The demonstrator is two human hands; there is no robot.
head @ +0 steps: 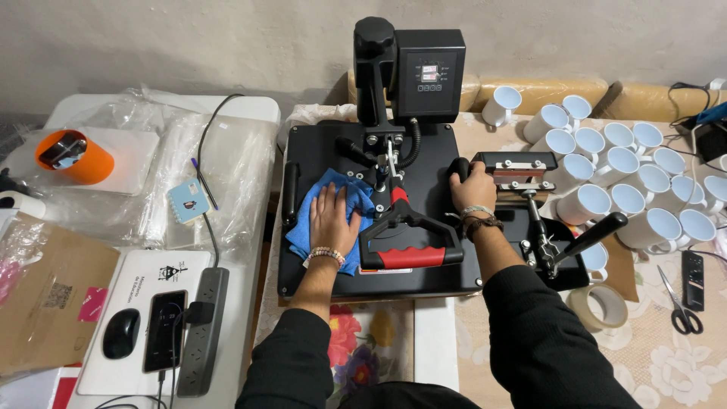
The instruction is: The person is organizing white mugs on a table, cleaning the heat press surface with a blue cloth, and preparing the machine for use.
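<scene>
A black heat press [318, 273] stands in front of me, its red-and-black lever handle [409, 246] lying across the plate. My left hand [333, 220] lies flat on a blue cloth [304, 227] spread over the left part of the plate. My right hand [471, 189] grips a black knob at the plate's right edge, beside the mug-press attachment [515, 163]. Both wrists wear beaded bracelets.
Several white mugs [606, 163] crowd the table at right, with a tape roll [602, 307], scissors [681, 307] and a remote [692, 279]. At left lie a power strip [203, 329], phone [164, 329], mouse [121, 333], an orange mug wrap [73, 157] and plastic bags.
</scene>
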